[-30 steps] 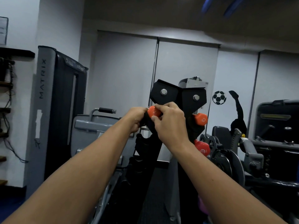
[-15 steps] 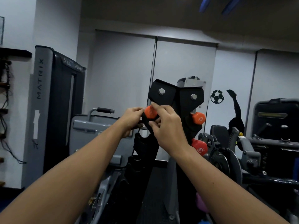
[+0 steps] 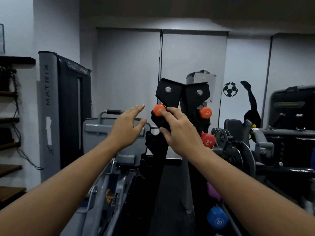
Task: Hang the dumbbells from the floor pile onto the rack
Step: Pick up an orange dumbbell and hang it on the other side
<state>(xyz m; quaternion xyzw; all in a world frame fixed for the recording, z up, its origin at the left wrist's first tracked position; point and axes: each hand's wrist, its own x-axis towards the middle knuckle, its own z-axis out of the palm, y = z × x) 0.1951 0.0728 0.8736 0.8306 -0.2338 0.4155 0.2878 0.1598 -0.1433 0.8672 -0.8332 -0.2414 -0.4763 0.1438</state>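
Observation:
A black upright dumbbell rack [image 3: 172, 96] stands straight ahead. An orange dumbbell [image 3: 158, 110] hangs in the top left slot of the rack. My right hand [image 3: 177, 132] has its fingers spread, with the fingertips touching that dumbbell's end and the rack below it. My left hand [image 3: 127, 126] hovers open just left of the rack, fingers straight, touching nothing. Another orange dumbbell [image 3: 205, 112] hangs in the top right slot. A red dumbbell [image 3: 208, 139] hangs below it, a purple one [image 3: 213, 191] lower, and a blue one [image 3: 217, 218] near the bottom.
A tall grey Matrix machine [image 3: 51, 108] stands at the left, with a grey padded seat frame [image 3: 102, 130] beside the rack. Black machines with weight plates [image 3: 238, 154] crowd the right side. Dark wall shelves [image 3: 10, 120] line the far left.
Both hands held the orange dumbbell at the rack's top left slot. Now my left hand has let go and drawn back leftward, and my right hand's fingers have opened against it.

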